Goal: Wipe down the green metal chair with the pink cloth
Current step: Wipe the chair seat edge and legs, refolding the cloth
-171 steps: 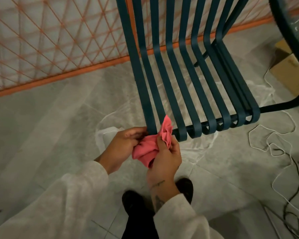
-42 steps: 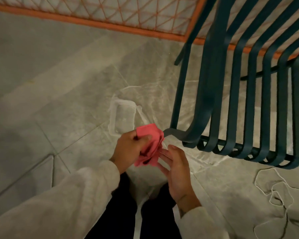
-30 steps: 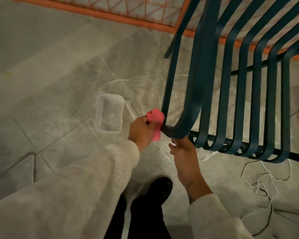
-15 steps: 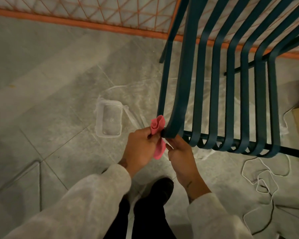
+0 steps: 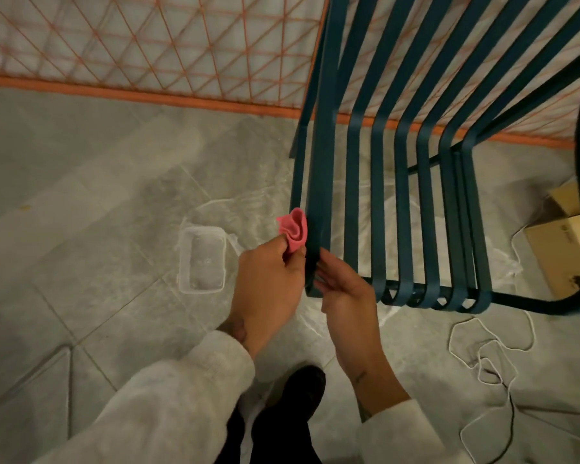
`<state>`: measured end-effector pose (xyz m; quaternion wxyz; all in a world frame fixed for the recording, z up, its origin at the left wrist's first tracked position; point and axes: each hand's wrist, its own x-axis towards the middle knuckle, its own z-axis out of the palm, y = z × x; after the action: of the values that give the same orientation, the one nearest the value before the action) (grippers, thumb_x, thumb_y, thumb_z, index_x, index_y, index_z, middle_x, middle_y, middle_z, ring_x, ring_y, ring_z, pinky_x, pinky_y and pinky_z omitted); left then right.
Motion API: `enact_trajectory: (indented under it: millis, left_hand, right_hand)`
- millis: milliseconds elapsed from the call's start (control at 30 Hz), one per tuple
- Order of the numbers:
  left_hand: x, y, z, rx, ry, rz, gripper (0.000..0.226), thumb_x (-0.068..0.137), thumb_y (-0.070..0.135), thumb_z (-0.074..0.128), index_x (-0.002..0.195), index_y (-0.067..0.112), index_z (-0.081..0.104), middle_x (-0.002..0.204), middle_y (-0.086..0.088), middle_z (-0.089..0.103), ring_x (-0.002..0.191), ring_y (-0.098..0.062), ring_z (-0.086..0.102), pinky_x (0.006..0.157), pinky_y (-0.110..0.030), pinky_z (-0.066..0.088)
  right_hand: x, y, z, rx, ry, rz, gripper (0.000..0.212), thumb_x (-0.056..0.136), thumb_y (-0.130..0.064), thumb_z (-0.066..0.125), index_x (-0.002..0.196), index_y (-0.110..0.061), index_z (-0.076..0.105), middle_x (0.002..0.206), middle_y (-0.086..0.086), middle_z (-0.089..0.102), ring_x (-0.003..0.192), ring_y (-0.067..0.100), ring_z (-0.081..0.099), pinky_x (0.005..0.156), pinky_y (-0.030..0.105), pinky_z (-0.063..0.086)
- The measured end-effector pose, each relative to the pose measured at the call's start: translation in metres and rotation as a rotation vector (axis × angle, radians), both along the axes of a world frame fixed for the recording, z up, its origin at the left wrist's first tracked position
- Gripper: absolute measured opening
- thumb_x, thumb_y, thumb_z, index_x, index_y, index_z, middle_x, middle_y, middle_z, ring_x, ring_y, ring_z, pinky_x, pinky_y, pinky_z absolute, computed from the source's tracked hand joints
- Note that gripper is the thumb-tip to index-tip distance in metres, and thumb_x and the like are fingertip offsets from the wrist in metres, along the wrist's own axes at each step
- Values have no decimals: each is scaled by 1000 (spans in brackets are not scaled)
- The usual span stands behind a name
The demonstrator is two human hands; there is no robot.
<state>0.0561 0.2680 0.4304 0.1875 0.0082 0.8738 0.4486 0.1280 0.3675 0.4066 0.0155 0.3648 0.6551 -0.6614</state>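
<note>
The green metal chair (image 5: 402, 182) fills the upper right, its slats running down to a curled front edge. A bunched pink cloth (image 5: 294, 229) is pressed against the outer side of the leftmost slat near its front corner. My left hand (image 5: 270, 283) grips the lower part of the cloth, so only the top fold shows. My right hand (image 5: 345, 296) touches the inner side of the same slat with nearly straight fingers, right beside my left hand.
A clear plastic container (image 5: 201, 259) lies on the grey tiled floor left of the chair. An orange lattice fence (image 5: 154, 48) runs along the back. A cardboard box (image 5: 559, 249) sits at right, white and black cords (image 5: 482, 356) loop at lower right, my black shoe (image 5: 298, 390) below.
Since half a second ago both hands stay at the front corner of the leftmost slat. The cloth has slid slightly up along the slat's outer side. The view has shifted a little.
</note>
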Motion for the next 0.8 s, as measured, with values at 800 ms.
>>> enact_trajectory:
  millis: [800]
  left_hand:
    - [15,-12,-8,68,-73,-45,16,95,24,58,83,23,69,64,13,64,58,6,60,54,-4,42]
  right_hand:
    - [12,-2,0,-107,-27,-45,64,85,23,38,126,-17,65,127,-4,67,121,9,60,98,24,51]
